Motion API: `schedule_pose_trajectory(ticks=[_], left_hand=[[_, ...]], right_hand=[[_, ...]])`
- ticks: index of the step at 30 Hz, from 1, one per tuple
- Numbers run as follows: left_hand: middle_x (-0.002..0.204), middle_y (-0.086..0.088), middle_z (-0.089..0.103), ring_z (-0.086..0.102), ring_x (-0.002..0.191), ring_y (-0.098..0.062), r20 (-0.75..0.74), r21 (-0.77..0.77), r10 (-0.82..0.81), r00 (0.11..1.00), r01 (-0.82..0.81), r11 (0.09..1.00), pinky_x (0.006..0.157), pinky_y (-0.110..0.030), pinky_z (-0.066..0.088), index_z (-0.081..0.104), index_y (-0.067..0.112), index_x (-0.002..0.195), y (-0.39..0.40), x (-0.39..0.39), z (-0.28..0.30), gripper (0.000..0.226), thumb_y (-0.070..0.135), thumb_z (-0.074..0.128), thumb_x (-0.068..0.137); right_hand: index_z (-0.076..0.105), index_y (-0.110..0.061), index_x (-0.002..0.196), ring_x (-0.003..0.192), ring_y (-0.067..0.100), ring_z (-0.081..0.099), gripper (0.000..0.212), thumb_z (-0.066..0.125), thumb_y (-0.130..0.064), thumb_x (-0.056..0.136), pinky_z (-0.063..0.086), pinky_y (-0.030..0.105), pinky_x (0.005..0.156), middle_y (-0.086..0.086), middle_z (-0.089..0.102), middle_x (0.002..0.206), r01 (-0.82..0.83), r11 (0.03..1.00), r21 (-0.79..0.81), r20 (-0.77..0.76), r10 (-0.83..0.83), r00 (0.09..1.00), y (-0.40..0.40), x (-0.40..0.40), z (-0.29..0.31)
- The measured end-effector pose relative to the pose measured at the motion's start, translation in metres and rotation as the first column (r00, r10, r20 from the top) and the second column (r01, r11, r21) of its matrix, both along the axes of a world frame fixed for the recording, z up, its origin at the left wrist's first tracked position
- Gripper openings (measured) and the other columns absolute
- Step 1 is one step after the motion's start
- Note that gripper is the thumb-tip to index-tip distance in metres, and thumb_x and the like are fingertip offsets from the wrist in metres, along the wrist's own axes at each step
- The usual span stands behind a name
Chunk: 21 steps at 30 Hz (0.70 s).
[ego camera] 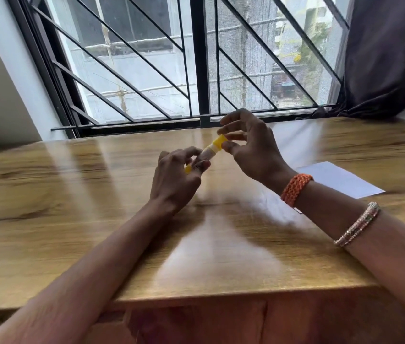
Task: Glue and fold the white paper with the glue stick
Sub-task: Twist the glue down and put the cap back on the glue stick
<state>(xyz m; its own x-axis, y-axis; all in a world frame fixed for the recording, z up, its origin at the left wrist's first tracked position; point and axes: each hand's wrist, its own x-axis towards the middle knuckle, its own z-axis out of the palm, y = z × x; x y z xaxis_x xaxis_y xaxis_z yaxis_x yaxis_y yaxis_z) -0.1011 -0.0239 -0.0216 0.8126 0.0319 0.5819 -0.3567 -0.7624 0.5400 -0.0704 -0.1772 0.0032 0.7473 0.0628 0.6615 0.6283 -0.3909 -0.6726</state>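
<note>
A small glue stick [210,150] with a yellow cap and yellow base is held above the middle of the wooden table [72,194]. My left hand [176,180] grips its lower body, fingers curled round it. My right hand [248,142] pinches the yellow cap between thumb and fingertips. The white paper [340,178] lies flat on the table to the right, partly hidden behind my right wrist.
A barred window [196,58] runs along the table's far edge. A dark curtain [382,58] hangs at the back right. The table's front edge [221,296] is close to me, with a wooden panel beneath.
</note>
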Motion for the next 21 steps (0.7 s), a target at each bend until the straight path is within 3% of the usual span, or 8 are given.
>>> schedule_pose_trajectory(ticks=[7, 11, 17, 19, 21], left_hand=[[0.097, -0.010, 0.066, 0.047, 0.100, -0.030, 0.018, 0.033, 0.052, 0.998, -0.052, 0.998, 0.084, -0.038, 0.041, 0.068, 0.022, 0.104, 0.004, -0.002, 0.000, 0.020, 0.026, 0.060, 0.086], [0.100, -0.011, 0.067, 0.048, 0.104, -0.031, 0.008, -0.015, 0.040, 0.999, -0.040, 0.999, 0.086, -0.037, 0.042, 0.069, 0.023, 0.107, 0.001, -0.003, 0.001, 0.023, 0.027, 0.061, 0.086], [0.094, -0.007, 0.071, 0.055, 0.101, -0.031, -0.013, -0.030, 0.032, 0.999, -0.033, 0.999, 0.086, -0.044, 0.047, 0.069, 0.031, 0.104, 0.003, 0.001, -0.001, 0.027, 0.039, 0.058, 0.080], [0.094, -0.006, 0.072, 0.057, 0.101, -0.031, -0.015, -0.056, 0.034, 0.999, -0.035, 0.998, 0.086, -0.045, 0.048, 0.069, 0.033, 0.103, 0.005, 0.002, 0.000, 0.031, 0.041, 0.056, 0.076], [0.095, -0.006, 0.073, 0.058, 0.101, -0.032, 0.014, -0.055, 0.049, 0.999, -0.048, 0.997, 0.086, -0.045, 0.048, 0.070, 0.033, 0.104, 0.007, 0.004, -0.001, 0.026, 0.036, 0.061, 0.080]], right_hand=[[0.071, -0.008, 0.096, 0.086, 0.014, 0.069, 0.023, 0.076, 0.000, 0.075, 0.057, 0.027, 0.084, 0.005, 0.072, 0.092, -0.105, 0.991, 0.078, -0.160, 0.116, 0.980, -0.006, -0.001, 0.003], [0.070, -0.004, 0.103, 0.084, 0.016, 0.068, 0.026, 0.073, 0.001, 0.078, 0.057, 0.022, 0.080, 0.010, 0.072, 0.096, -0.194, 0.981, 0.024, -0.220, 0.195, 0.956, -0.015, -0.004, 0.010], [0.070, 0.003, 0.100, 0.064, 0.013, 0.064, 0.023, 0.072, 0.005, 0.077, 0.057, 0.021, 0.067, 0.014, 0.069, 0.082, -0.172, 0.985, -0.019, -0.172, 0.166, 0.971, -0.011, -0.003, 0.007], [0.072, -0.002, 0.091, 0.057, 0.014, 0.061, 0.014, 0.074, -0.001, 0.077, 0.058, 0.029, 0.063, 0.009, 0.068, 0.070, -0.114, 0.987, -0.116, -0.098, 0.103, 0.990, -0.005, -0.002, 0.005], [0.073, -0.007, 0.085, 0.055, 0.013, 0.059, 0.007, 0.075, -0.008, 0.078, 0.055, 0.029, 0.059, 0.004, 0.065, 0.065, -0.021, 0.977, -0.213, -0.013, 0.019, 1.000, 0.000, -0.002, 0.003]])
